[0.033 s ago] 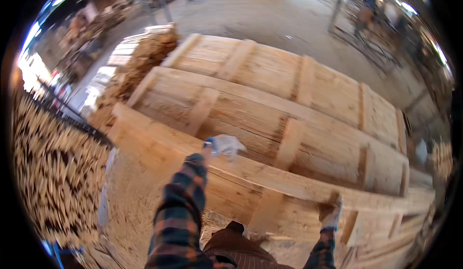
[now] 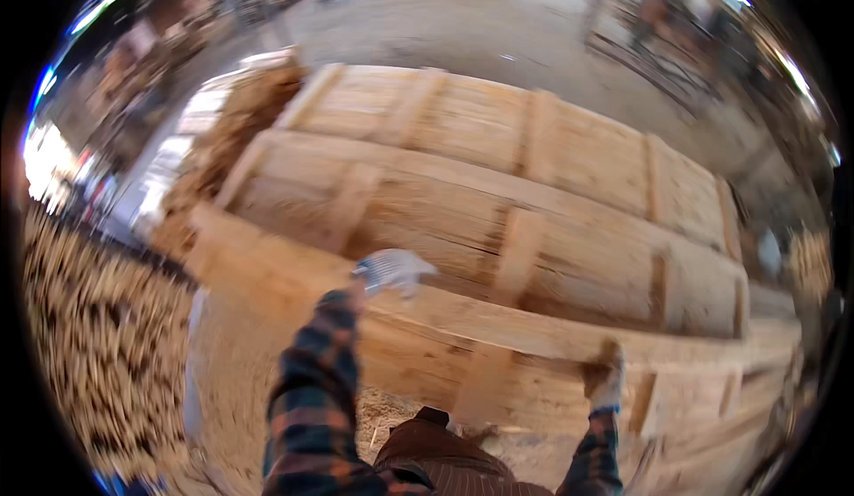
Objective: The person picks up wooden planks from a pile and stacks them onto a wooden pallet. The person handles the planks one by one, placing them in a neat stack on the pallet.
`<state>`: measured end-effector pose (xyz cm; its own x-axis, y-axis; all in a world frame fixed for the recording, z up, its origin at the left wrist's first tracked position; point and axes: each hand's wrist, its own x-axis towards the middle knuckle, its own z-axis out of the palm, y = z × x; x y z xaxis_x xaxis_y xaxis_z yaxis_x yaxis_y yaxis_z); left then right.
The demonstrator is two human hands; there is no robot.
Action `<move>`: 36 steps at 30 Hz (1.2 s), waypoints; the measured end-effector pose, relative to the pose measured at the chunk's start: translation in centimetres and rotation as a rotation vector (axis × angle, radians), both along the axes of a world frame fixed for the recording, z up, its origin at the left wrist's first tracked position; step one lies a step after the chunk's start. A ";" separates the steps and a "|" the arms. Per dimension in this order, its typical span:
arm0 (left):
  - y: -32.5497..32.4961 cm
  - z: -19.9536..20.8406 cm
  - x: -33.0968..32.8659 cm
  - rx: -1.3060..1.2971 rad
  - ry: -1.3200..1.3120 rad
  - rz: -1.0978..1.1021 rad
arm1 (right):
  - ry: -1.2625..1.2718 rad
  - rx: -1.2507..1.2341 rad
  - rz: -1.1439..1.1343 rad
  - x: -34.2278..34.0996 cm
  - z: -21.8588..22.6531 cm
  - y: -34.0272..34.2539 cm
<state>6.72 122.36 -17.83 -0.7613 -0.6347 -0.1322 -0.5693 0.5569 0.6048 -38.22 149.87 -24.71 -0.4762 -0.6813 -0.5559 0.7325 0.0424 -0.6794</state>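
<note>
A long pale wooden board runs across in front of me, from the left down to the right, along the top of a near wooden panel with cross battens. My left hand, in a white glove with a blue cuff, is curled over this board's far edge. Farther right, my right hand, also gloved, grips the near side of the same board; its fingertips are blurred and partly hidden. Beyond the board lies a large battened wooden panel, with another battened panel behind it.
Thin wood strips are heaped at the left. Wood shavings or scraps lie beside the panels' left ends. Sawdust covers a surface near my left arm. A concrete floor stretches behind, with a metal frame at far right.
The view has shifted slightly, so the panels and my left hand appear a little farther left. Both hands stay on the board.
</note>
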 end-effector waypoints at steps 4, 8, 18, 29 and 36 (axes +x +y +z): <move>5.6 3.9 -5.8 -0.220 -0.039 0.076 | 0.264 0.145 0.421 -5.6 1.7 5.3; 8.2 1.3 -2.1 -0.637 -0.564 0.022 | 1.611 0.388 0.946 -2.0 11.2 -1.3; 0.8 -2.5 -1.4 -0.438 -0.664 0.079 | 2.122 0.408 1.418 -7.4 9.6 -9.8; -3.3 -0.1 -5.5 -0.585 -0.428 -0.183 | 2.188 0.500 1.396 -9.7 8.0 -13.6; -5.7 -1.3 -6.7 -0.236 -0.297 0.047 | 2.237 0.478 1.309 -11.2 5.7 -16.7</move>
